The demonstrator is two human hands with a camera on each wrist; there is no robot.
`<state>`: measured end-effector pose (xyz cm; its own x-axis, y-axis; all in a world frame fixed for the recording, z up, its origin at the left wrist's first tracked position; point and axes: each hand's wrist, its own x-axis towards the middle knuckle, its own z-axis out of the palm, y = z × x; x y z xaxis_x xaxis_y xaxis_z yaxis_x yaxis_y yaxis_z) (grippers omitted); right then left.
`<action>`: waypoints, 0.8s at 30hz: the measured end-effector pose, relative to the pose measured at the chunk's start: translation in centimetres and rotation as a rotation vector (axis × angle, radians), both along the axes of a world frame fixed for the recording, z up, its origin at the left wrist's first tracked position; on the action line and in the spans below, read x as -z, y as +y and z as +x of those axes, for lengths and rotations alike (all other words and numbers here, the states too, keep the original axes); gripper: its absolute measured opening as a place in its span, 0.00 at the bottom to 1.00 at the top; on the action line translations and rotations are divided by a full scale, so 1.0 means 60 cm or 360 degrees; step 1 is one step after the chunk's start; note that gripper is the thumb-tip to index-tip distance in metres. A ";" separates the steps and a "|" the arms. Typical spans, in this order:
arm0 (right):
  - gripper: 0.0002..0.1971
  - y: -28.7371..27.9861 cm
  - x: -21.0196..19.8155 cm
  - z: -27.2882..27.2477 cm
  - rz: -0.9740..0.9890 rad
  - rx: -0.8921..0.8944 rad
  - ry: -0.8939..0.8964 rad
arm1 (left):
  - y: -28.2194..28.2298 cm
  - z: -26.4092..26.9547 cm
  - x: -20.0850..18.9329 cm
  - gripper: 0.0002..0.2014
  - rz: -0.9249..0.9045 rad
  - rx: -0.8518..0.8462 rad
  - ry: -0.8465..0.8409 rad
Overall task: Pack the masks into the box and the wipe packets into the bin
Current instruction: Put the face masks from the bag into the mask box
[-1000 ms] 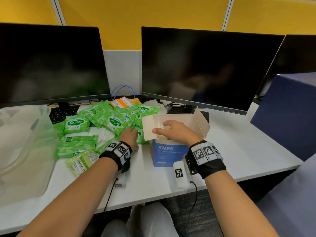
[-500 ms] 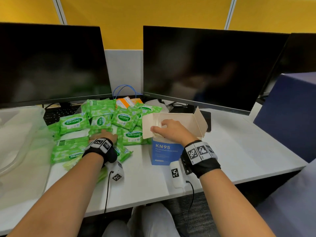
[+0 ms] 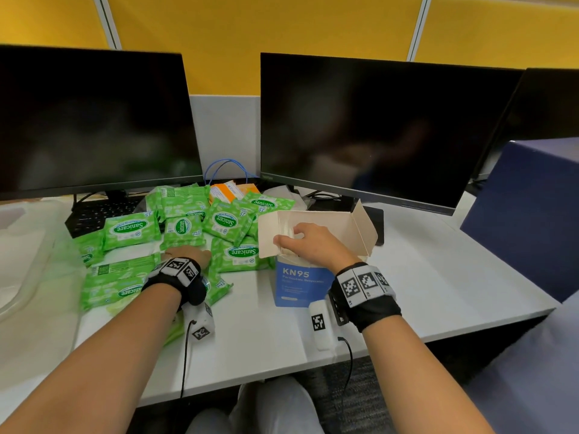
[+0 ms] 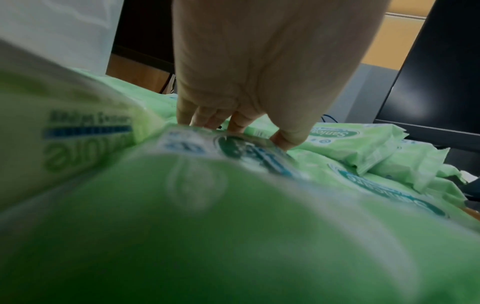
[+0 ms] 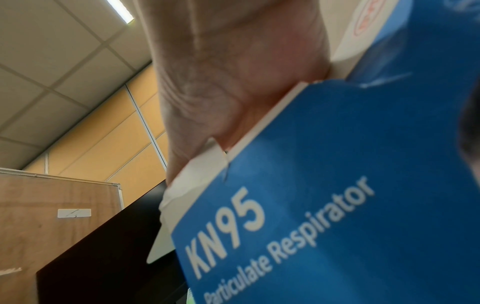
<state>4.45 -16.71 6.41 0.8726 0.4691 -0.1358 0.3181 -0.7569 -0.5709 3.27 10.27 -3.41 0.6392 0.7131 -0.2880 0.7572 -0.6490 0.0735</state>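
Packets (image 3: 185, 228) of green wipes lie heaped at about ten o'clock from you in the head view, and your left hand (image 3: 191, 255) rests on top of the heap, the nearer hand by far; the clear bin (image 3: 28, 245) stands further out at nine o'clock, so the carry would run leftward. Your right hand (image 3: 308, 242) is at one o'clock over the open KN95 box (image 3: 299, 283), fingers curled on something pale at its mouth, perhaps a mask; you cannot tell. In the left wrist view your fingertips (image 4: 235, 125) press down on the far edge of one packet (image 4: 233, 148), its long axis running across the hand. In the right wrist view your palm (image 5: 221, 82) sits against the box rim (image 5: 270, 115), fingers hidden.
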 end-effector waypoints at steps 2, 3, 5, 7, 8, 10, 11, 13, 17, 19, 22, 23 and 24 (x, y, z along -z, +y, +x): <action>0.36 -0.001 0.001 0.001 0.0007 0.0007 -0.0001 | -0.012 -0.008 0.000 0.31 0.0047 0.0048 0.0039; 0.36 -0.001 0.002 0.000 0.0011 0.0009 -0.0001 | -0.020 -0.012 0.000 0.29 0.0069 0.0103 0.0055; 0.36 -0.001 0.002 0.000 0.0021 0.0010 0.0001 | -0.030 -0.015 -0.001 0.28 0.0094 0.0143 0.0085; 0.36 -0.001 0.003 0.000 0.0035 0.0009 0.0011 | -0.033 -0.018 -0.006 0.27 0.0073 0.0151 0.0077; 0.35 -0.001 0.003 0.000 0.0041 0.0010 0.0015 | -0.033 -0.018 -0.009 0.26 0.0069 0.0146 0.0041; 0.35 0.000 0.003 0.000 0.0045 0.0008 0.0023 | -0.030 -0.018 -0.017 0.26 0.0068 0.0157 -0.0024; 0.35 0.000 0.002 0.000 0.0047 0.0011 0.0026 | -0.030 -0.018 -0.023 0.26 0.0074 0.0161 -0.0056; 0.35 0.001 0.002 0.000 0.0050 0.0013 0.0028 | -0.029 -0.017 -0.034 0.25 0.0070 0.0129 -0.0133; 0.36 0.000 0.001 -0.002 0.0047 0.0015 0.0029 | -0.042 -0.014 -0.080 0.23 0.0040 0.0109 -0.0355; 0.36 -0.001 0.002 -0.001 0.0045 0.0025 0.0026 | -0.055 -0.011 -0.116 0.20 0.0040 0.0162 -0.0617; 0.37 -0.001 0.002 0.000 0.0032 0.0029 0.0014 | -0.081 -0.019 -0.177 0.19 -0.0033 0.0264 -0.1139; 0.37 -0.001 0.002 0.000 0.0024 0.0026 0.0010 | -0.089 -0.023 -0.193 0.20 -0.0072 0.0273 -0.1334; 0.37 0.000 0.002 0.000 0.0017 0.0024 0.0001 | -0.095 -0.029 -0.207 0.22 -0.0101 0.0279 -0.1531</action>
<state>4.44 -16.73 6.31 0.8796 0.4572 -0.1316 0.3062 -0.7557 -0.5790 1.55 4.57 9.03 0.7166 0.5866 0.3773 0.2488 -0.7204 0.6475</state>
